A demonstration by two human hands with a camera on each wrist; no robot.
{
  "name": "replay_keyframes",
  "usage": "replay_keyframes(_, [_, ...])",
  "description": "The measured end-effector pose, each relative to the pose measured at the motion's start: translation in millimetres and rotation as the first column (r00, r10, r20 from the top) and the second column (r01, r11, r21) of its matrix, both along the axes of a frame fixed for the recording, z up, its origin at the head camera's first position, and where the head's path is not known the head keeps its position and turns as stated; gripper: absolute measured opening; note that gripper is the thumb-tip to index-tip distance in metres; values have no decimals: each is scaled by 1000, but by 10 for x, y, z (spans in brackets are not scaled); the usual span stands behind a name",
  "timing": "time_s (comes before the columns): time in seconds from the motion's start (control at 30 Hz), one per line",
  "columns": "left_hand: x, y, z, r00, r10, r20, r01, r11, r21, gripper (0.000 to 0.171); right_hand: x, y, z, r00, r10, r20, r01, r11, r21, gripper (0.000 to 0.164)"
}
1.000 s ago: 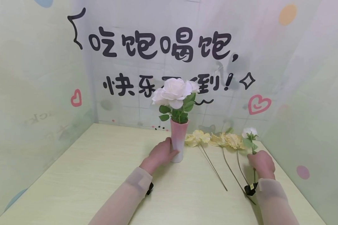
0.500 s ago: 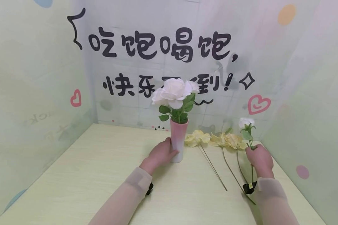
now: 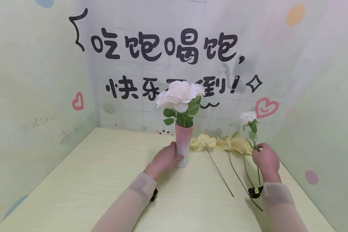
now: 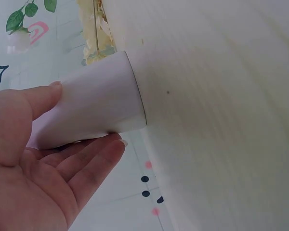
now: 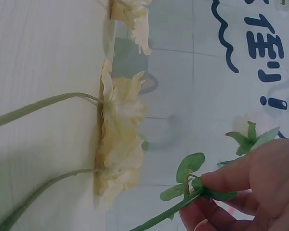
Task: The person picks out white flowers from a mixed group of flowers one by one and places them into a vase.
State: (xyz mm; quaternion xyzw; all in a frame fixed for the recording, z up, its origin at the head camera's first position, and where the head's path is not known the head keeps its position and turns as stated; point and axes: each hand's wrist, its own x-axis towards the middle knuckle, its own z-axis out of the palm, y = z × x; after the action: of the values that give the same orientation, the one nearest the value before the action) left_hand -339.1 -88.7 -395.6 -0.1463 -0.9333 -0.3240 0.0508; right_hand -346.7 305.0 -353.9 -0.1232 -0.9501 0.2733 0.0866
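A pink-to-white vase (image 3: 184, 141) stands upright on the table, holding several white roses (image 3: 179, 93) with green leaves. My left hand (image 3: 164, 160) grips the vase low on its left side; in the left wrist view the thumb and fingers (image 4: 94, 166) wrap round its lower wall. My right hand (image 3: 265, 161) pinches the stem of a single white rose (image 3: 248, 116), raised upright above the table at the right. In the right wrist view, thumb and fingers close on its green stem (image 5: 166, 214) just by the leaves.
Three yellow flowers lie on the table (image 3: 75, 180) between the hands: one yellow flower (image 3: 204, 141) beside the vase, two yellow blooms (image 3: 235, 145) overlapping farther right. Their stems point toward the front. Printed cloth walls (image 3: 121, 112) enclose the back and sides.
My right hand has lifted the white rose upward and slightly left, and its bloom now leans left. The left hand and vase have stayed in place.
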Motion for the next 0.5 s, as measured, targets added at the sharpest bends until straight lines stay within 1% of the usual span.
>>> replay_keyframes(0.17, [-1, 0, -6, 1000, -2, 1, 2, 1000, -4, 62, 10, -73, -6, 997, 21, -68, -19, 1000, 16, 45])
replay_keyframes(0.23, [-29, 0, -35, 1000, -3, -5, 3, 1000, -8, 62, 12, -90, -3, 996, 29, -83, -28, 999, 18, 45])
replay_keyframes(0.43, [-41, 4, -36, 1000, -6, -10, 6, 1000, -14, 63, 15, -158, 18, 986, 69, -153, -66, 998, 24, 43])
replay_keyframes(0.5, [-24, 6, -16, 1000, -7, -7, 7, 1000, -15, 64, 16, -192, 24, 983, 78, -166, -75, 997, 24, 43])
